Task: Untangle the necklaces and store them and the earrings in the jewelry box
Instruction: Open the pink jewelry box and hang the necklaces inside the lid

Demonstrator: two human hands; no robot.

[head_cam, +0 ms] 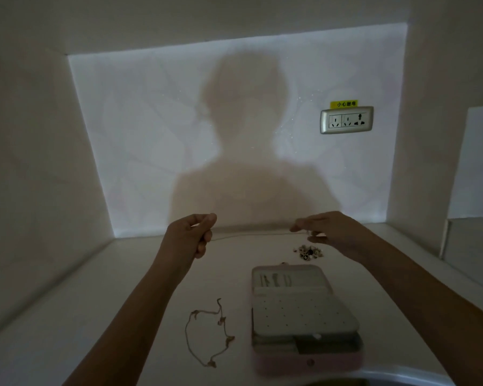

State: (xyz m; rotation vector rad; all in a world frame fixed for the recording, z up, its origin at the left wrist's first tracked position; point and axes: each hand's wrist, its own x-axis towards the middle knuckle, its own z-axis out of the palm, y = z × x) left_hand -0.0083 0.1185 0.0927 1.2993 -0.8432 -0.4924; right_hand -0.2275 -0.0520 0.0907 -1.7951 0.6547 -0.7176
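above the table (123, 302), we hold a thin necklace (248, 235) stretched.
left hand (193, 235) and right hand (321, 232) fingertips each pinch one end.

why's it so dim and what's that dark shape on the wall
Head view: light comes from behind the person, casting their shadow on the wall; the tabletop is dim, and the near edge of the jewelry box is blurred.

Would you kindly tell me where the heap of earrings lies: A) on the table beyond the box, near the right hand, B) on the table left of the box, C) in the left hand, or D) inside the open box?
A: the earrings lie on the table just past the box's far edge, near the right hand.
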